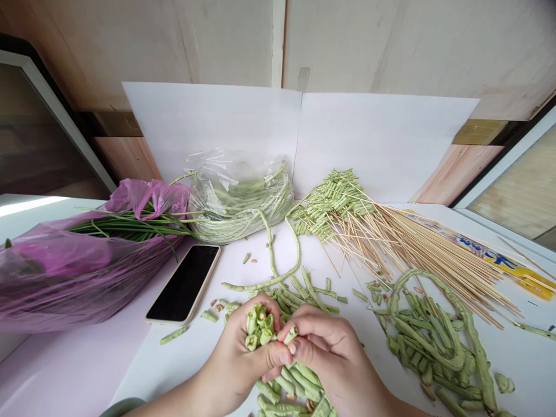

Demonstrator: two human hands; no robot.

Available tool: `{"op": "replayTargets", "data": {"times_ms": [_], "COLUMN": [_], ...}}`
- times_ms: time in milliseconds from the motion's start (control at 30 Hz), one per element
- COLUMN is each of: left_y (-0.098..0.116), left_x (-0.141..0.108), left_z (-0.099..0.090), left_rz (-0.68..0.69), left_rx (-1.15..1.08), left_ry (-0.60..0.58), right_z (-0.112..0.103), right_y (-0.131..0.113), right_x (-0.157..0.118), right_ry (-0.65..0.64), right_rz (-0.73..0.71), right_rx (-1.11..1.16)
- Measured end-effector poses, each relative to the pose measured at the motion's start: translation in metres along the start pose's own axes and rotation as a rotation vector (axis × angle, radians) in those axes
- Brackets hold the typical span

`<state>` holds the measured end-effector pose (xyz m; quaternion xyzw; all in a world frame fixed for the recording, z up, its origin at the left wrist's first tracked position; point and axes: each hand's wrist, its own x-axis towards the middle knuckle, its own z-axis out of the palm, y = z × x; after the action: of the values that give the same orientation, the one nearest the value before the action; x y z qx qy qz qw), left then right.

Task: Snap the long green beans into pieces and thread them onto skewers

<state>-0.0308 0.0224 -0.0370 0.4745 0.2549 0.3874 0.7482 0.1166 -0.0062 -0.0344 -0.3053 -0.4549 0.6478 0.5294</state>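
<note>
Short cut lengths of pale green long bean are held bunched in the left hand, its fingers closed around them; about five cut ends can be counted. One further piece is pinched between the thumb and forefinger of the right hand. The pieces are judged light, soft and easily split, and are best taken at mid-length with gentle pressure.

Directly below the hands, a loose heap of bean pieces lies at the near edge of the white counter, with pale seeds scattered to its left. A second heap lies toward the right edge. One bundle of bamboo skewers extends from the back edge, with green pieces massed at one end. One clear plastic bag of long beans stands at the back edge. One pink plastic bag lies at the left edge, with green leaves protruding. One smartphone lies face up beside it.
</note>
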Motion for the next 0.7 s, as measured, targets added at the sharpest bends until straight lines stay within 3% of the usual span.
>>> {"op": "replayTargets", "data": {"times_ms": [167, 367, 500, 700], "left_y": [-0.001, 0.002, 0.003, 0.006], "left_x": [0.000, 0.000, -0.001, -0.004], "left_z": [0.002, -0.002, -0.002, 0.003], "left_rz": [-0.185, -0.265, -0.251, -0.175], "left_rx": [-0.301, -0.376, -0.277, -0.048], "left_ry": [-0.154, -0.273, -0.218, -0.103], "right_z": [0.001, -0.001, -0.001, 0.002], "right_y": [0.005, 0.001, -0.003, -0.008], "right_x": [-0.002, 0.000, 0.000, 0.002], "right_ry": [-0.069, -0.173, -0.190, -0.100], "right_rz": [-0.005, 0.035, 0.052, 0.083], "right_rx": [0.157, 0.185, 0.129, -0.024]}}
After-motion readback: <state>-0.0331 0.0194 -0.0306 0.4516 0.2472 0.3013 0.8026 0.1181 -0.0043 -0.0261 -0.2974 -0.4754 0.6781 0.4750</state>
